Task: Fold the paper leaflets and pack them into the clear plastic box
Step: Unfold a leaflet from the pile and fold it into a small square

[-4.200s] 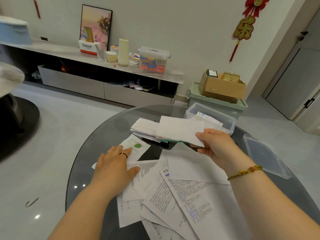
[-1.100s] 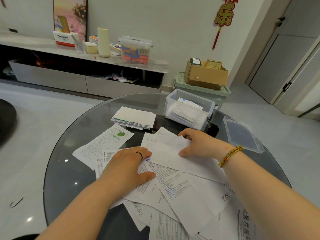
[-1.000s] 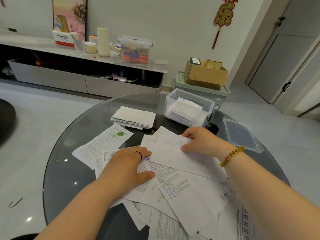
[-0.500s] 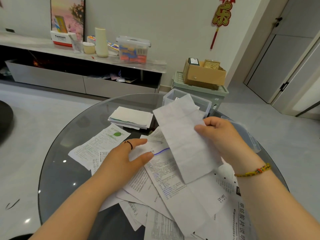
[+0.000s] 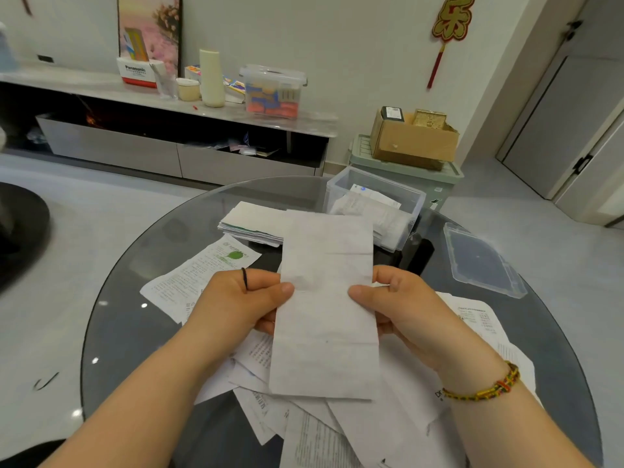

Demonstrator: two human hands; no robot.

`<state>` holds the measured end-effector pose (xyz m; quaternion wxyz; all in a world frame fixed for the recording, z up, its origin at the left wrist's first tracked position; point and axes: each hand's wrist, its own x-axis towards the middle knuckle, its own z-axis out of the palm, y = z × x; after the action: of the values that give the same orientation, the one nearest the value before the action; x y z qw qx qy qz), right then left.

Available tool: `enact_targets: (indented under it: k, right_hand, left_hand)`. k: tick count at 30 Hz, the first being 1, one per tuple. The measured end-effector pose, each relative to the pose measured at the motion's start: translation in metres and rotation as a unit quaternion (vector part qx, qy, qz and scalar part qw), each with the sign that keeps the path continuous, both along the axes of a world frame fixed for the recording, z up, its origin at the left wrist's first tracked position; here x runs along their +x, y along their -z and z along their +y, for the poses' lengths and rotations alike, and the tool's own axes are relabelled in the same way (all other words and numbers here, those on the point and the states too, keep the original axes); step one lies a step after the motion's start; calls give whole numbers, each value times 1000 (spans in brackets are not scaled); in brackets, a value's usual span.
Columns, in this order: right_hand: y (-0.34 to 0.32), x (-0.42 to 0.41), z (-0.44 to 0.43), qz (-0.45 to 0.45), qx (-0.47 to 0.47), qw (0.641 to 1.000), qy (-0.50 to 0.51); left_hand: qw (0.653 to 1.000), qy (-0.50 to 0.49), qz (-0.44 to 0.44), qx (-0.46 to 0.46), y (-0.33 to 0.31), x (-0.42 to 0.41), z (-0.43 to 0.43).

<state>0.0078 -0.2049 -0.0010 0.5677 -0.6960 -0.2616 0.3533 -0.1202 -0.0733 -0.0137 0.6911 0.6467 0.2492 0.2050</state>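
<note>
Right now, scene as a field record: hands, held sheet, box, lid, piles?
held leaflet: creased, held up lengthwise
left hand: pinches its left edge
right hand: pinches its right edge
clear box: open, folded leaflets inside
lid: flat on glass table, right of box
folded stack: left of box
loose leaflets: spread under the hands

Cardboard box (image 5: 413,143) on green crate (image 5: 361,152), red wall ornament (image 5: 450,18), perhaps a cream bottle (image 5: 211,77) on shelf (image 5: 84,83)

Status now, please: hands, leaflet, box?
Left hand and right hand pinch one leaflet, held up over loose sheets. Clear box open, partly filled. Way looks free.
</note>
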Motion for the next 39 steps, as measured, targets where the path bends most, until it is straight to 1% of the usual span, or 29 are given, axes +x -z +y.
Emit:
enact_targets:
  k: [5, 9, 13, 20, 31, 35, 39]
  right_hand:
    - [0, 3, -4, 26, 18, 999, -15]
    - [1, 4, -3, 53, 39, 997, -30]
    - [4, 4, -3, 56, 59, 995, -51]
    - [4, 6, 0, 29, 58, 998, 12]
    - [4, 3, 0, 5, 75, 997, 27]
    - [4, 2, 1, 8, 59, 998, 27]
    - [6, 3, 1, 24, 57, 998, 20]
  left_hand:
    - [999, -15, -12, -38, 0, 1, -1]
    - [995, -1, -34, -91, 1, 0, 3]
    - [990, 23, -45, -135, 0, -1, 6]
    - [988, 8, -33, -153, -2, -1, 6]
    - [996, -12, -24, -88, -2, 0, 3]
    - [999, -25, -13, -37, 1, 0, 1]
    - [998, -52, -25, -17, 5, 2, 3]
